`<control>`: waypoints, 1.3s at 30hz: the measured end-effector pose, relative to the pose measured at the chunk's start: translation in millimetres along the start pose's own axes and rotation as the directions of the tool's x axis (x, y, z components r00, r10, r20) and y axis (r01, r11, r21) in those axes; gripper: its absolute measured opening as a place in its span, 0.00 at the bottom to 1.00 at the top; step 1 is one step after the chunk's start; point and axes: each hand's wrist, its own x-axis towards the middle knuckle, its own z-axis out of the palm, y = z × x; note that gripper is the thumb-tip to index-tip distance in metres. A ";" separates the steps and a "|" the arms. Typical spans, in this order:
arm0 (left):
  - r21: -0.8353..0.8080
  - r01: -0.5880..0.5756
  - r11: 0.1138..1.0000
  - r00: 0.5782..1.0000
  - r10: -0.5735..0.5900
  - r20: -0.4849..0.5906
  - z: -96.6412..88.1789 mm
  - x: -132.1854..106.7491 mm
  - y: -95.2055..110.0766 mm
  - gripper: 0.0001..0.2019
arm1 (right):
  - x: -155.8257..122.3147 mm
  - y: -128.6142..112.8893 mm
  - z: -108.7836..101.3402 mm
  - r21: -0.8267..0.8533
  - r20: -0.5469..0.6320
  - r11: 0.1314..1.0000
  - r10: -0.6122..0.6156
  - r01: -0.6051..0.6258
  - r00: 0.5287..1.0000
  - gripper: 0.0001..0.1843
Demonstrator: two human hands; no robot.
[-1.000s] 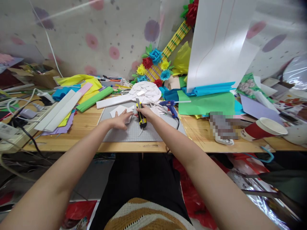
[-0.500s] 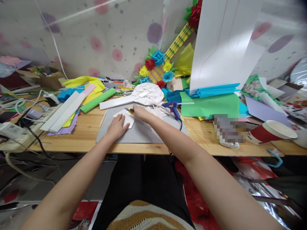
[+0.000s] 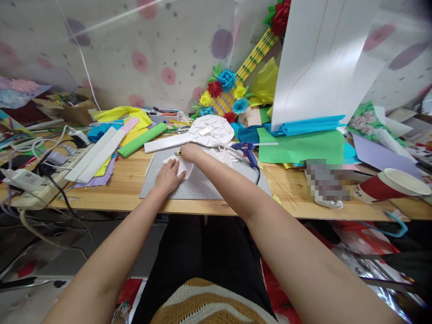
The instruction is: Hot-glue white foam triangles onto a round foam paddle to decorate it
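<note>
My left hand (image 3: 169, 177) lies flat with its fingers stretched over a small white sheet (image 3: 189, 169), pressing it onto the grey cutting mat (image 3: 209, 189). Just beyond it, my right hand (image 3: 189, 152) is closed around a utility knife (image 3: 178, 154) with a yellow and black body. The knife's tip is by the sheet's far edge; whether the blade touches it I cannot tell. Behind the hands sits a white guitar-like shape (image 3: 211, 128) covered with cut white pieces. White scraps (image 3: 221, 156) lie on the mat beside my right forearm.
A blue glue gun (image 3: 248, 153) lies right of the scraps, its cord running down the mat. Green paper (image 3: 300, 148) and a paper cup (image 3: 391, 185) are farther right. At left are a power strip (image 3: 50, 177) and white strips (image 3: 97, 155). A flowered paper guitar (image 3: 226, 92) leans behind.
My right hand has moved a little left and nearer to the left hand, with the knife in it. The left hand stays on the sheet. The whole view has shifted slightly.
</note>
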 end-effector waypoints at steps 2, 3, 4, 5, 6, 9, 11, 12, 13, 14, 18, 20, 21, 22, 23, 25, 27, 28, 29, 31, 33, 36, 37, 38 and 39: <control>0.004 0.006 1.000 1.000 -0.006 0.009 -2.0 0.2 0.8 0.29 | -5.8 5.3 -0.2 -0.008 0.026 1.000 0.004 -0.003 1.000 0.18; 0.007 0.009 1.000 1.000 -0.009 0.011 -2.8 0.5 1.3 0.28 | -10.6 8.7 0.4 -0.014 0.031 1.000 0.006 -0.005 1.000 0.17; 0.010 0.011 1.000 1.000 -0.011 0.014 -3.6 0.9 1.8 0.28 | -16.6 12.5 1.5 -0.020 0.032 1.000 0.008 -0.007 0.999 0.17; 0.013 0.014 1.000 1.000 -0.014 0.018 -4.2 1.2 2.3 0.28 | -23.8 16.5 3.2 -0.024 0.021 1.000 0.003 -0.003 1.000 0.17; 0.014 0.017 1.000 1.000 -0.017 0.023 -4.7 1.5 2.8 0.29 | -32.0 20.7 5.3 -0.029 0.028 1.000 0.003 -0.002 1.000 0.17; 0.012 0.026 1.000 0.999 -0.027 0.038 -5.7 2.1 3.5 0.30 | -57.8 33.5 13.4 -0.022 0.041 1.000 -0.003 0.003 0.999 0.16; 0.016 0.028 0.999 0.999 -0.029 0.038 -5.7 2.1 3.3 0.30 | -72.7 41.2 18.1 -0.003 0.037 1.000 0.005 -0.005 0.999 0.16; 0.020 0.027 0.999 0.999 -0.028 0.035 -5.6 2.0 3.2 0.29 | -78.8 44.6 19.5 0.001 0.040 1.000 0.013 -0.013 0.999 0.16; 0.024 0.026 0.999 0.999 -0.026 0.030 -5.6 1.8 3.2 0.29 | -84.0 47.4 20.1 0.002 0.045 1.000 0.017 -0.018 0.999 0.16; 0.028 0.023 0.999 0.999 -0.024 0.023 -5.7 1.6 3.4 0.29 | -88.4 49.9 19.9 -0.001 0.054 1.000 0.019 -0.019 0.998 0.16; 0.036 0.022 0.999 1.000 -0.022 -0.007 -8.7 2.8 6.4 0.29 | -99.8 54.7 13.4 -0.009 0.091 1.000 0.028 -0.027 0.995 0.15; 0.023 0.020 1.000 0.999 -0.020 -0.026 -12.4 6.0 5.8 0.27 | -102.5 55.2 10.8 0.023 0.111 0.998 0.052 -0.055 0.992 0.15; 0.008 0.005 1.000 0.999 -0.005 -0.037 -14.7 8.5 3.7 0.25 | -103.1 55.3 10.4 0.054 0.120 0.996 0.066 -0.073 0.991 0.15; -0.013 -0.026 1.000 0.999 0.026 -0.039 -17.5 11.4 0.0 0.24 | -103.2 55.6 10.7 0.088 0.126 0.992 0.078 -0.089 0.989 0.15; -0.039 -0.073 0.997 0.997 0.072 -0.028 -20.5 14.5 -5.1 0.24 | -102.8 56.0 11.6 0.118 0.123 0.988 0.088 -0.103 0.988 0.15; -0.087 -0.171 0.981 0.983 0.176 0.048 -27.0 20.0 -19.0 0.29 | -100.2 57.6 14.5 0.148 0.088 0.983 0.100 -0.113 0.991 0.15; -0.100 -0.198 0.975 0.959 0.214 0.186 -32.9 22.7 -33.5 0.36 | -95.4 59.0 17.7 0.144 0.038 0.983 0.113 -0.117 0.993 0.15; -0.089 -0.185 0.979 0.950 0.202 0.240 -35.0 22.5 -39.2 0.39 | -92.2 59.2 19.1 0.139 0.017 0.983 0.120 -0.121 0.993 0.15; -0.060 -0.163 0.985 0.948 0.173 0.267 -36.4 21.2 -43.2 0.40 | -88.5 58.7 20.3 0.135 -0.001 0.983 0.128 -0.127 0.992 0.15; 0.029 -0.106 0.994 0.969 0.097 0.229 -36.5 15.9 -45.0 0.39 | -79.9 55.0 21.8 0.131 -0.029 0.983 0.136 -0.131 0.990 0.15; 0.123 -0.040 0.992 0.994 0.027 0.107 -33.5 9.0 -39.6 0.37 | -70.0 47.6 22.0 0.126 -0.055 0.985 0.128 -0.120 0.990 0.16; 0.125 0.030 0.992 0.996 -0.019 -0.084 -25.6 0.6 -26.7 0.29 | -52.9 31.2 20.0 0.122 -0.088 0.989 0.095 -0.084 0.992 0.17; 0.084 0.042 0.996 0.991 -0.031 -0.131 -22.9 -1.0 -23.3 0.26 | -46.7 24.9 18.8 0.126 -0.096 0.989 0.088 -0.075 0.991 0.17; 0.033 0.052 0.998 0.986 -0.046 -0.159 -20.2 -1.9 -20.8 0.24 | -40.3 18.6 17.6 0.135 -0.098 0.989 0.081 -0.068 0.992 0.17; -0.017 0.062 0.998 0.984 -0.063 -0.167 -17.7 -2.3 -19.4 0.23 | -33.8 12.3 16.3 0.148 -0.107 0.987 0.071 -0.055 0.992 0.17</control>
